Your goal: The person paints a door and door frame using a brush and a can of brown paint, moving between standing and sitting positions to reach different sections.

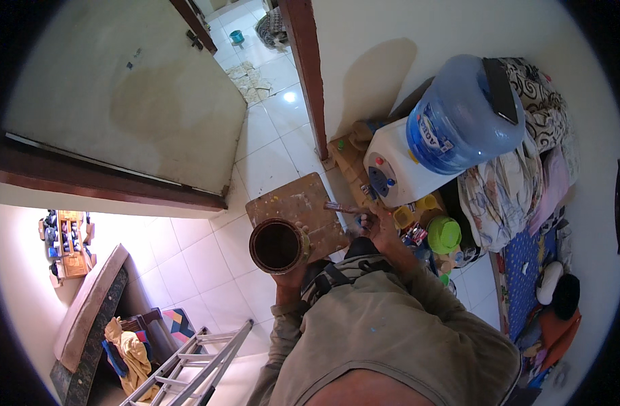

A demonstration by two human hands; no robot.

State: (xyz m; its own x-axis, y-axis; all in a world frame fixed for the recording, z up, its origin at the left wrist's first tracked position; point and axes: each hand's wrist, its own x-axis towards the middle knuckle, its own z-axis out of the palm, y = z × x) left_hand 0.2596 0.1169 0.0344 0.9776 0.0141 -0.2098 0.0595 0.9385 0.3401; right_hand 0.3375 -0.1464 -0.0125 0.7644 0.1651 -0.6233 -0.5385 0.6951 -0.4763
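Observation:
My left hand (291, 278) is wrapped round a round paint can (304, 243) with a brown-stained rim, held upright in front of my body. The can's inside looks dark, and I cannot make out how full it is. To the right of it, my right hand (383, 229) is closed round a slim paintbrush (340, 207) that points left, away from the fingers. Below the can and the brush is a brown wooden board (290, 197) spotted with paint, perhaps a stool top.
A water dispenser (386, 174) with a large blue bottle (452, 122) stands at the right, beside cluttered cups and a green container (445, 235). Cloths (499, 196) hang behind it. An open door (127, 88) is at the left. An aluminium ladder (195, 362) stands at the lower left.

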